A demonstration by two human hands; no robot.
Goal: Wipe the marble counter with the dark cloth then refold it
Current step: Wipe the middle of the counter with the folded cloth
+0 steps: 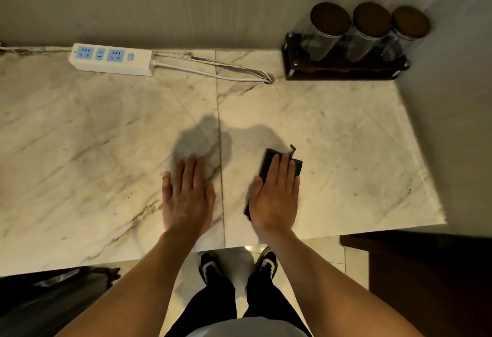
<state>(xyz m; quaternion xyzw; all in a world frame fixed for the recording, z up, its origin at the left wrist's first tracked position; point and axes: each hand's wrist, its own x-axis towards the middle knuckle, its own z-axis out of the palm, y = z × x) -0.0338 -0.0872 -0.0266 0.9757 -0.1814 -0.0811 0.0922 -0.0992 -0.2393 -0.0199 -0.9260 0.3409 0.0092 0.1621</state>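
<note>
Both hands lie flat, fingers spread: left hand (187,198) on the bare white veined marble surface (346,134), right hand (275,193) pressing the folded dark cloth (270,159) there. Wiping seems underway; next, I sweep sideways.

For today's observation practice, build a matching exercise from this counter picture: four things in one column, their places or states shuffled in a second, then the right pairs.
Things
1. dark cloth
2. left hand
3. power strip
4. three jars

Places or states
A. in a dark rack at the far right corner
B. flat on bare marble
C. folded, under the right hand
D. against the back wall, left of centre

Pairs: 1-C, 2-B, 3-D, 4-A
</note>
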